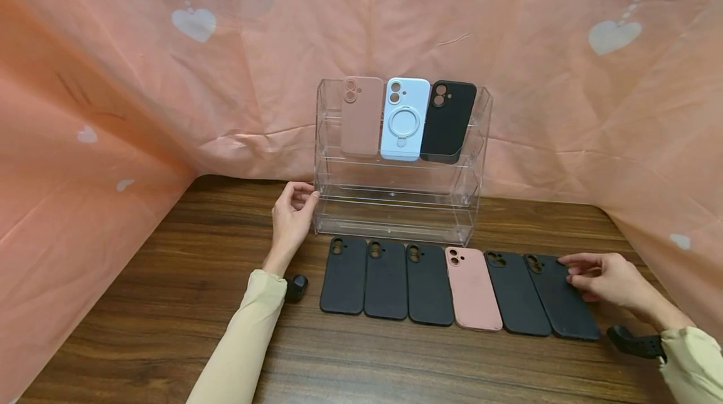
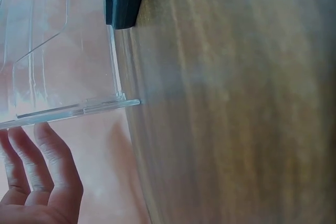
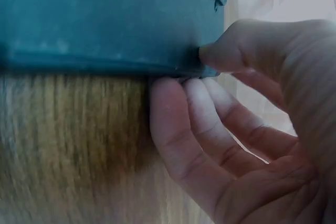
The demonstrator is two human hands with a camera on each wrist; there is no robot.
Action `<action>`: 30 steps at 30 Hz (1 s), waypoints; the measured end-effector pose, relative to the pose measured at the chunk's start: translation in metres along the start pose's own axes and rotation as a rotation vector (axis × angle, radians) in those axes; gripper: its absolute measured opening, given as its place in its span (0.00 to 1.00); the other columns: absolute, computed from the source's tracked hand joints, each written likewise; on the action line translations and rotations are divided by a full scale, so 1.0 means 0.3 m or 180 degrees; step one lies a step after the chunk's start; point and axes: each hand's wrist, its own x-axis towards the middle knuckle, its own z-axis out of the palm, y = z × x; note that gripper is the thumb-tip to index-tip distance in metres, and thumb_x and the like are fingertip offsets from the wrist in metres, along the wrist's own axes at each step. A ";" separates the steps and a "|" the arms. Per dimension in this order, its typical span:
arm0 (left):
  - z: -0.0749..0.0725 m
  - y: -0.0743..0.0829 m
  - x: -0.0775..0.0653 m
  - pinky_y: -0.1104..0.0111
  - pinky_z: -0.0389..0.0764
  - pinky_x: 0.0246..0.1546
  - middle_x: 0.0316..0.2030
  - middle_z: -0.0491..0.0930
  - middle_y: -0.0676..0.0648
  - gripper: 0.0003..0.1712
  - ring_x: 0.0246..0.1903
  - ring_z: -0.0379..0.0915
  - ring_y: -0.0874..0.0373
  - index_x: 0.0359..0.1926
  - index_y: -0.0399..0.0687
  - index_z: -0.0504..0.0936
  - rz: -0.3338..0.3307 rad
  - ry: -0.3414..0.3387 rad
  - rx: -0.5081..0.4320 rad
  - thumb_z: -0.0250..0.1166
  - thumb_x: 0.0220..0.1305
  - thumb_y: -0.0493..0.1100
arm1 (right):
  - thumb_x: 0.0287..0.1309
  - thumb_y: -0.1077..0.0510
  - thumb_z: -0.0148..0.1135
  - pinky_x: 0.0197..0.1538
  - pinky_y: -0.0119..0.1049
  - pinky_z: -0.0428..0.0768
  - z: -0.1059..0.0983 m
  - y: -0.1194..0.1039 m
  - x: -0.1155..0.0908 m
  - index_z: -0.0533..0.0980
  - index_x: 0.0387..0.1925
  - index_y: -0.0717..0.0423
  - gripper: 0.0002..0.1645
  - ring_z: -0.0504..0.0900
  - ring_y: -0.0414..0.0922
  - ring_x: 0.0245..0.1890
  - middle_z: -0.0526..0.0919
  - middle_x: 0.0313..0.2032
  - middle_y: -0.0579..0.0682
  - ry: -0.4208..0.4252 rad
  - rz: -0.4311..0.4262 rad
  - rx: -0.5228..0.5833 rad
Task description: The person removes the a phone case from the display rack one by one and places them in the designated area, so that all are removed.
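Note:
At the right end of a row of phone cases, my right hand [image 1: 612,281] pinches the upper right edge of a black phone case [image 1: 559,297]. The right wrist view shows the thumb on its top face and fingers against the edge. My left hand [image 1: 289,222] touches the left side of a clear acrylic display stand [image 1: 390,230] with bent fingertips, gripping nothing. In the stand's top tier lean a pink case [image 1: 362,125], a white case with a ring [image 1: 415,93] and a black case [image 1: 450,118].
Left of the pinched case lie a black case [image 1: 518,297], a pink case [image 1: 474,294] and several more black cases [image 1: 342,278], side by side before the stand on the wooden table [image 1: 395,366]. Pink cloth [image 1: 395,15] with white hearts hangs behind and at both sides.

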 end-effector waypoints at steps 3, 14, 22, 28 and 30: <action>-0.001 0.006 -0.001 0.76 0.76 0.31 0.37 0.84 0.41 0.09 0.29 0.77 0.63 0.46 0.45 0.82 -0.0018 -0.0005 0.0069 0.67 0.68 0.43 | 0.65 0.62 0.65 0.34 0.35 0.88 0.003 -0.005 -0.002 0.74 0.62 0.72 0.27 0.83 0.26 0.34 0.86 0.43 0.56 0.0043 -0.0017 -0.0057; -0.018 0.027 0.004 0.68 0.79 0.40 0.39 0.87 0.42 0.09 0.36 0.84 0.51 0.46 0.47 0.83 -0.0086 -0.0149 0.0351 0.68 0.66 0.43 | 0.64 0.61 0.66 0.29 0.33 0.85 0.026 -0.025 -0.011 0.80 0.56 0.66 0.20 0.81 0.23 0.30 0.89 0.40 0.58 0.0548 -0.0226 -0.0356; -0.045 0.064 0.025 0.72 0.76 0.36 0.38 0.87 0.45 0.09 0.34 0.83 0.55 0.47 0.50 0.86 0.0049 -0.0077 0.0402 0.67 0.67 0.45 | 0.66 0.56 0.67 0.26 0.25 0.77 0.045 -0.100 0.021 0.83 0.53 0.59 0.17 0.80 0.23 0.26 0.90 0.32 0.41 0.1317 -0.0550 -0.0477; -0.043 0.111 0.051 0.71 0.79 0.44 0.42 0.88 0.45 0.12 0.40 0.85 0.52 0.50 0.49 0.85 0.0223 -0.0067 0.0269 0.67 0.68 0.45 | 0.67 0.52 0.66 0.25 0.27 0.81 0.082 -0.200 0.060 0.81 0.56 0.58 0.20 0.85 0.32 0.25 0.87 0.34 0.34 0.1393 -0.0576 -0.0159; -0.038 0.127 0.058 0.70 0.79 0.45 0.43 0.87 0.46 0.13 0.41 0.85 0.51 0.51 0.49 0.85 0.0286 -0.0084 0.0207 0.67 0.68 0.45 | 0.67 0.50 0.66 0.26 0.27 0.81 0.098 -0.230 0.077 0.82 0.55 0.57 0.21 0.85 0.33 0.25 0.84 0.34 0.29 0.1439 -0.0586 -0.0095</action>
